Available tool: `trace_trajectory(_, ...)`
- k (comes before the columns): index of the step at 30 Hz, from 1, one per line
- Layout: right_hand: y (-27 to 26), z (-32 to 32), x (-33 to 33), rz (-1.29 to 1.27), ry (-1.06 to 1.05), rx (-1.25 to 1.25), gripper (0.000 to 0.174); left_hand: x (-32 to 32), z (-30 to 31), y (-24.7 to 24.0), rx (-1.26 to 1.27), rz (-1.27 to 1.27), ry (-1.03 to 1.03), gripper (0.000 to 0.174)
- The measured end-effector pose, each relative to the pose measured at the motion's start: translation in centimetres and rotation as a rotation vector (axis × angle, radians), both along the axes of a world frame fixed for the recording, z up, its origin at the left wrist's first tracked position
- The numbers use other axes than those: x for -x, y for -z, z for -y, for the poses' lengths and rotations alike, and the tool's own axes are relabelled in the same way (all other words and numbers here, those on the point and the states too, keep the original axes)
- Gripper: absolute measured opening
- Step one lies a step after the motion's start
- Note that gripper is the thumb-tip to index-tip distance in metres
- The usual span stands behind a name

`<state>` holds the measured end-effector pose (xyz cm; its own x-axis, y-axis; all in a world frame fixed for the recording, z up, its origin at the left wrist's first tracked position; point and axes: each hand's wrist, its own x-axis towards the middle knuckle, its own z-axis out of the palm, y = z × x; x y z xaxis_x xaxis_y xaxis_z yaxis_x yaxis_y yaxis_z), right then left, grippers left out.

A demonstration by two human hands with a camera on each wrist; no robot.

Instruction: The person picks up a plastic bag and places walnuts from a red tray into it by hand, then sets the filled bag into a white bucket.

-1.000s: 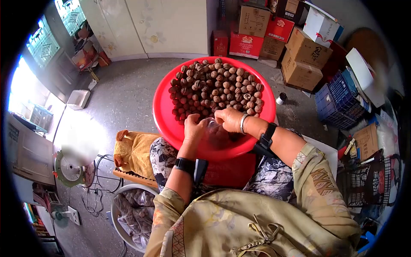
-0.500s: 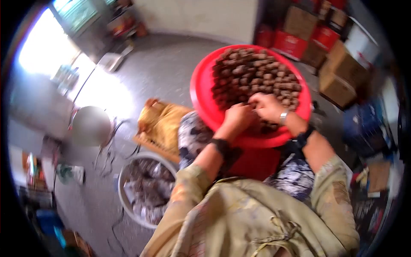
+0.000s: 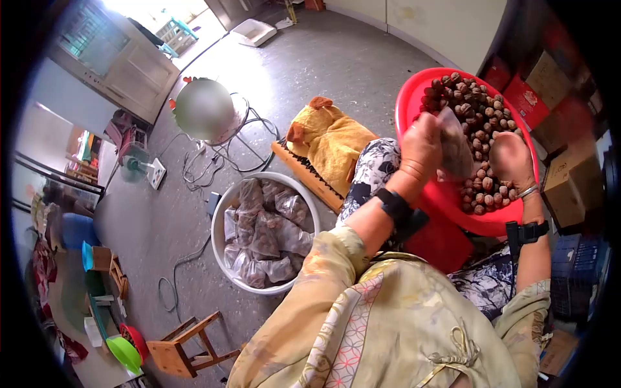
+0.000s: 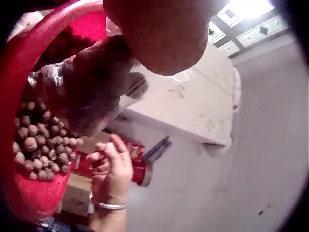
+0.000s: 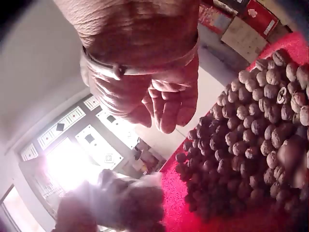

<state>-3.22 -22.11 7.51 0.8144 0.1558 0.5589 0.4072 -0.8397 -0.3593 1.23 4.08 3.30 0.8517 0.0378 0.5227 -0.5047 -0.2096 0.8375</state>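
My left hand [image 3: 422, 149] grips the top of a clear plastic bag [image 3: 457, 154] filled with walnuts, which hangs over the near left part of a red basin [image 3: 414, 83]. Seen from the left wrist, the bag [image 4: 87, 89] dangles below the hand, its plastic bunched in the fingers. Many loose walnuts [image 3: 488, 119] fill the basin. Apart from the bag, my right hand [image 3: 513, 160] is over the basin's right side. The right wrist view shows this hand [image 5: 159, 92] with loosely bent fingers and nothing in them.
To the left on the floor stands a grey tub [image 3: 220, 249] of filled plastic bags. A yellow cloth [image 3: 330, 142] lies on a wooden piece beside my leg. Cables [image 3: 226, 155], a small wooden stool [image 3: 187, 349] and cardboard boxes [image 3: 572, 184] surround the place.
The head view has swung left, bringing the tub nearer the middle. My hands, together at the bag before, are now apart; the left lifts the bag and the right has let go.
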Motion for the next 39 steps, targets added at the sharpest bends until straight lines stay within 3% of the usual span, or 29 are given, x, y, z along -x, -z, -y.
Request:
trace_trajectory(1, -0.5, -0.3, 1.1, -0.485, 0.153, -0.569, 0.025, -0.5, -1.7, -0.7, 0.085, 0.018, -0.016, 0.012)
trace_trajectory(3, -0.5, 0.1, 1.1, -0.461, 0.155, -0.556, 0.023, -1.4, -5.7, -1.7, 0.313, -0.034, 0.009, 0.009)
trace_trajectory(7, -1.3, 0.5, 1.6, -0.453, 0.222, -0.526, 0.020, -0.8, -16.4, -2.6, 0.534, -0.065, -0.094, 0.013)
trace_trajectory(8, -0.8, 1.5, 1.3, -0.298, 0.238, -0.284, 0.017, -0.1, -19.1, -2.2, 0.532, -0.101, -0.158, 0.015)
trace_trajectory(9, -0.8, 1.8, 1.1, -0.299, 0.242, -0.287, 0.017, 0.4, -22.0, -1.2, 0.529, -0.136, -0.220, 0.016)
trace_trajectory(11, -0.9, 2.3, 0.9, 0.030, 0.106, 0.053, 0.015, 2.3, -27.7, 1.0, 0.539, -0.240, -0.259, 0.018)
trace_trajectory(13, -0.6, 2.6, 1.0, 0.145, 0.051, 0.147, 0.015, 2.6, -33.6, 6.1, 0.335, -0.265, -0.604, 0.018)
trace_trajectory(15, -0.8, 2.1, 1.6, -0.311, 0.260, -0.274, 0.014, 3.4, -38.0, 10.2, 0.455, -0.314, -0.793, 0.019)
trace_trajectory(17, 0.2, 3.4, 1.4, -0.293, 0.245, -0.248, 0.015, 4.4, -43.2, 16.0, -0.037, -0.372, -0.999, 0.026)
trace_trajectory(19, 0.7, 3.7, 1.4, -0.275, 0.230, -0.223, 0.015, 4.7, -46.7, 22.4, -0.115, -0.406, -1.083, 0.030)
trace_trajectory(20, 0.7, 3.6, 1.6, -0.366, 0.274, -0.352, 0.016, 4.8, -48.3, 25.2, -0.194, -0.442, -1.170, 0.034)
trace_trajectory(21, 0.7, 3.5, 1.7, -0.456, 0.317, -0.480, 0.016, 5.2, -49.9, 27.6, -0.195, -0.444, -1.163, 0.034)
trace_trajectory(22, 1.0, 3.8, 1.8, -0.455, 0.325, -0.479, 0.016, 5.4, -51.5, 29.8, 0.134, -0.783, -1.019, 0.034)
trace_trajectory(23, 1.6, 4.5, 1.6, -0.459, 0.335, -0.455, 0.016, 5.2, -52.1, 30.9, 0.463, -1.102, -0.833, 0.039)
trace_trajectory(25, 2.5, 5.4, 1.6, -0.461, 0.360, -0.434, 0.016, 7.8, -42.2, 22.5, 0.795, -1.022, -0.754, 0.041)
trace_trajectory(26, 2.8, 5.6, 1.6, -0.462, 0.373, -0.439, 0.016, 7.4, -43.9, 25.7, 0.794, -1.222, -0.613, 0.038)
trace_trajectory(27, 3.1, 5.8, 1.7, -0.463, 0.383, -0.445, 0.015, 8.6, -44.3, 28.3, 1.000, -1.094, -0.528, 0.034)
trace_trajectory(29, 3.5, 6.4, 1.8, -0.461, 0.402, -0.430, 0.015, 7.9, -43.3, 29.5, 1.071, -1.084, -0.631, 0.033)
trace_trajectory(36, 3.8, 6.8, 2.1, -0.479, 0.428, -0.386, 0.015, 7.9, -43.3, 29.0, 1.027, -1.081, -0.577, 0.035)
trace_trajectory(39, 3.6, 6.5, 2.0, -0.468, 0.434, -0.359, 0.016, 7.4, -43.6, 27.6, 0.472, -1.125, -0.742, 0.039)
